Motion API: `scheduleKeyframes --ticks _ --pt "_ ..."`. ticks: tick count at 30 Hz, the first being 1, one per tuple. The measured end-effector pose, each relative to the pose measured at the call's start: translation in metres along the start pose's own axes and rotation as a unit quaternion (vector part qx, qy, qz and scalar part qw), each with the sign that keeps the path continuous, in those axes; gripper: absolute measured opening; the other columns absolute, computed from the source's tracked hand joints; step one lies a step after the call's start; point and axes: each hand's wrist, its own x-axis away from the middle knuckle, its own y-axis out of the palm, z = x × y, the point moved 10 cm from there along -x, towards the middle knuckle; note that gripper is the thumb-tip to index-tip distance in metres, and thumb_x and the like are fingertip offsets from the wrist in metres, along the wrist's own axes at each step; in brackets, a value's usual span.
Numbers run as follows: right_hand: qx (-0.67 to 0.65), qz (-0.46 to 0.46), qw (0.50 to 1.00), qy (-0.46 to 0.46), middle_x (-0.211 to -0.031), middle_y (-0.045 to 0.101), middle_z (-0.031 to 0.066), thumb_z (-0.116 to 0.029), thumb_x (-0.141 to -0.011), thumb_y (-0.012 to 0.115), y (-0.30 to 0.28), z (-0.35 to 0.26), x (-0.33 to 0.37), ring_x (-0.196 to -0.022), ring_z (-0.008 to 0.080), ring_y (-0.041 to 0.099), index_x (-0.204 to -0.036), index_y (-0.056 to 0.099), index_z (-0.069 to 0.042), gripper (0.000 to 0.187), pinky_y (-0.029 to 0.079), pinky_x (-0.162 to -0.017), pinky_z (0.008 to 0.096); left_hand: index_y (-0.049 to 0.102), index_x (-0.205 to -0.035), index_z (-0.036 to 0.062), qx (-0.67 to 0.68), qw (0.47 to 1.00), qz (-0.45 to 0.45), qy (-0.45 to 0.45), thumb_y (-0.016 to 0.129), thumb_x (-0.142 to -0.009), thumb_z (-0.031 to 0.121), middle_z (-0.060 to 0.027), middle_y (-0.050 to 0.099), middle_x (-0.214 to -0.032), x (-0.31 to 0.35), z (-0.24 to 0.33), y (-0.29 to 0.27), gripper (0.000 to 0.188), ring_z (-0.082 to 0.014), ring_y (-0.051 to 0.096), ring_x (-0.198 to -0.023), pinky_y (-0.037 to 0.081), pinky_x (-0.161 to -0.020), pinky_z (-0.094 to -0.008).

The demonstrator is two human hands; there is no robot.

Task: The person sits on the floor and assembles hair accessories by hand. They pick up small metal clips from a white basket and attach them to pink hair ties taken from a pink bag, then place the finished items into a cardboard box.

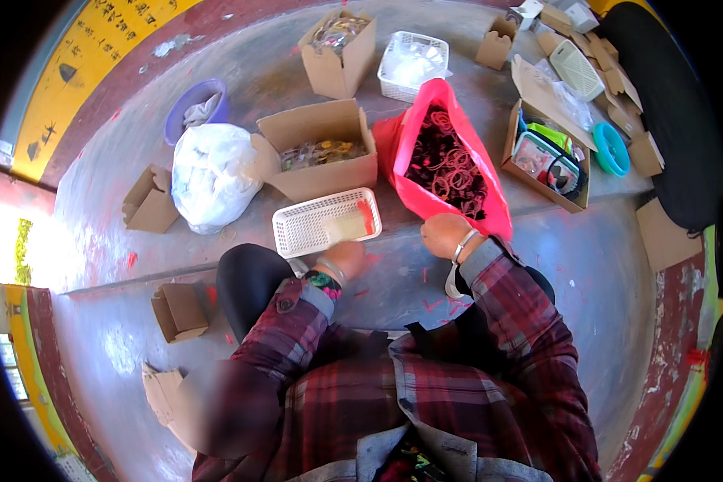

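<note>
My left hand [347,259] is just below the right end of a white perforated plastic basket [285,238], its fingers curled down and mostly hidden. A pale flat piece [347,228] and some red strips [366,214] lie in that basket. My right hand [443,234] is closed, knuckles up, by the lower left edge of a bright pink bag [496,210]. Whatever it grips, if anything, is hidden. Dark and reddish thin rings [455,170] fill the opened bag.
Behind the basket stands an open cardboard box [329,181] of small wrapped pieces. To its left are a white plastic sack [214,178] and a purple basin [173,120]. A carton of mixed items [574,197] and a turquoise basket [610,149] are at right. Red scraps dot the floor.
</note>
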Motion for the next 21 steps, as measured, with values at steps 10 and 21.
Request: scheduleKeyframes --ticks 10,21 --pt "0.031 0.034 0.991 -0.126 -0.069 0.062 0.0189 -0.010 -0.067 0.054 0.011 -0.061 0.012 -0.067 0.0350 0.062 -0.065 0.064 -0.002 0.013 0.049 -0.059 0.0443 0.063 -0.085 0.0003 0.213 0.916 0.269 -0.207 0.062 -0.074 0.023 -0.0208 0.062 -0.084 -0.027 -0.136 0.002 0.025 -0.0372 0.060 -0.081 0.047 -0.076 -0.0446" --pt "0.035 0.019 0.991 -0.130 -0.075 0.064 0.0188 -0.008 -0.068 0.053 0.002 -0.074 0.015 -0.074 0.0340 0.063 -0.069 0.066 -0.003 0.013 0.051 -0.064 0.0432 0.055 -0.109 0.0027 0.093 0.954 0.205 -0.198 0.070 -0.067 0.025 -0.0153 0.053 -0.115 -0.058 -0.104 0.009 0.050 -0.0322 0.046 -0.112 0.036 -0.096 -0.0412"
